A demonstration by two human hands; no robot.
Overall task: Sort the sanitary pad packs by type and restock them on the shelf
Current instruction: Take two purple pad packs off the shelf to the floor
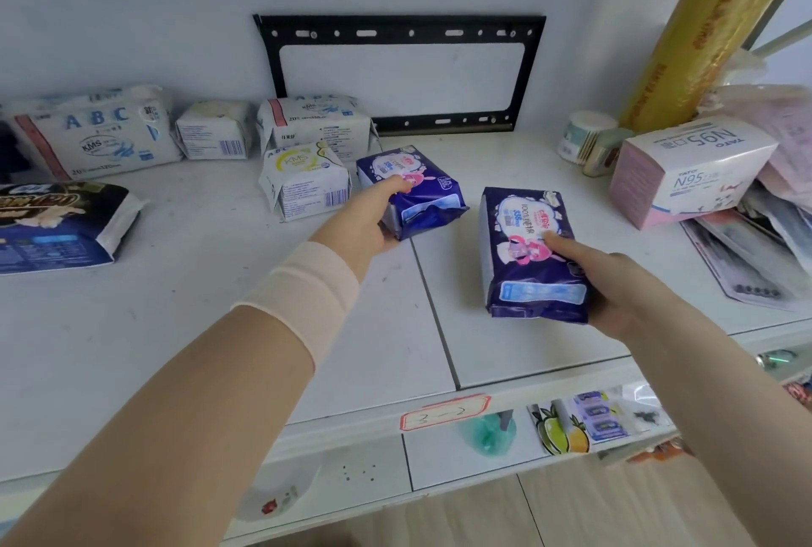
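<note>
— Right hand (pixel 624 282) curls round the near purple pack (pixel 534 256), thumb on top, mid-way along the shelf (pixel 175 326), toward its front edge.
— Left hand (pixel 364 221) clamps the far purple pack (pixel 422 190) — likely light, squashy, slick film; grip across the body.

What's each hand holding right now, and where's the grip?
Left hand: far purple pack, near left end. Right hand: near purple pack, near right edge.
</note>
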